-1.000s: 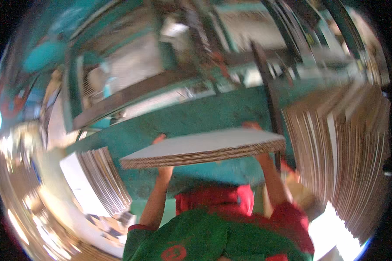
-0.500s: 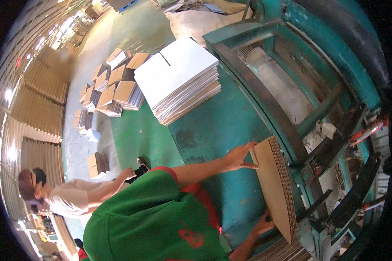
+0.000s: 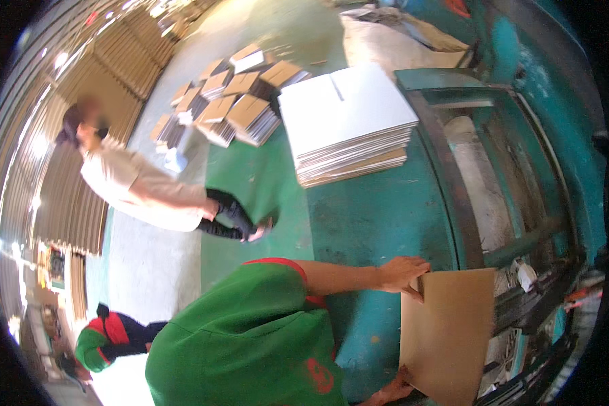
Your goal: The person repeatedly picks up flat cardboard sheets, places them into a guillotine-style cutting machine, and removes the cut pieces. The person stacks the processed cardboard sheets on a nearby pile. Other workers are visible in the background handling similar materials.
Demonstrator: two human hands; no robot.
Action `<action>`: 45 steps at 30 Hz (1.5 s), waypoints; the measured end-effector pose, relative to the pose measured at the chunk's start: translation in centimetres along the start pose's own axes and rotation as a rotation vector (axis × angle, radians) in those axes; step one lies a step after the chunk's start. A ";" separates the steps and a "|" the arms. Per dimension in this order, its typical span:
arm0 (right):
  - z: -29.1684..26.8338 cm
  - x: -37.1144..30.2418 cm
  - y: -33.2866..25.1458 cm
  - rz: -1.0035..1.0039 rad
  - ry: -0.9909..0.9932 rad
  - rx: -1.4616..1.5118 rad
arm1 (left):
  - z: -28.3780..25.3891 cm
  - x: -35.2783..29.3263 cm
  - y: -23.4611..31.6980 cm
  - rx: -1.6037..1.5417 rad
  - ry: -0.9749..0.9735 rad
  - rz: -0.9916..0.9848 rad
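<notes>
A stack of brown corrugated cardboard sheets (image 3: 451, 331) stands tilted up before me, its flat face turned toward me. My left hand (image 3: 407, 276) grips the upper left corner, with the thumb on the face and the fingers over the edge. My right hand (image 3: 398, 387) is at the lower left corner, closed around that edge and partly cut off by the picture's lower rim. The stack hides most of what lies beneath and behind it.
A green machine frame (image 3: 434, 159) runs along the right. Beyond my left arm stands a tall pile of white-faced sheets (image 3: 358, 108), with several smaller cardboard bundles (image 3: 250, 111) on the floor. One person in a light shirt (image 3: 139, 186) walks at left; another in green and red (image 3: 105, 338) bends below.
The cardboard stack has turned, so its flat face shows instead of its layered edge. My view has shifted. The person in the light shirt is further up, and another person has come into view.
</notes>
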State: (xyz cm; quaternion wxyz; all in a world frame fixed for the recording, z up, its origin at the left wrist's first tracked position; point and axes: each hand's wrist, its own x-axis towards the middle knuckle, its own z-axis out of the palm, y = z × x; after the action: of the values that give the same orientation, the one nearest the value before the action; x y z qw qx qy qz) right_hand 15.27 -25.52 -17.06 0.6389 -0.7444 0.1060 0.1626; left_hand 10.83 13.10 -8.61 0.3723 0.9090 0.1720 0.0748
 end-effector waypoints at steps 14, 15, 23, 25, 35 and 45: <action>-2.4 -7.3 -0.7 0.475 0.164 0.723 | 9.0 -1.3 5.8 -0.221 -0.251 -0.199; -2.6 -6.3 -0.4 0.489 0.165 0.686 | 9.4 -0.7 6.1 -0.247 -0.203 -0.207; 0.4 -5.2 -1.3 0.419 0.401 0.385 | 9.7 1.1 6.8 -0.115 -0.167 -0.161; 0.4 -5.1 -1.8 0.411 0.386 0.374 | 9.7 1.2 6.3 -0.116 -0.202 -0.167; -0.1 -5.2 -1.4 0.386 0.329 0.424 | 10.9 1.1 4.5 -0.209 -0.069 0.036; 1.2 -4.6 -3.0 0.474 0.503 0.450 | 10.1 2.4 5.6 -0.325 -0.133 -0.110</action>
State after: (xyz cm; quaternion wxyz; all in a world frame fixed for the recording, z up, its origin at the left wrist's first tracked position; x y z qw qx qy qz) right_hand 12.01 -24.10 -12.70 0.6847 -0.5577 0.4603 0.0909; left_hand 17.17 3.74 -11.83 0.5285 0.8289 0.1820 0.0211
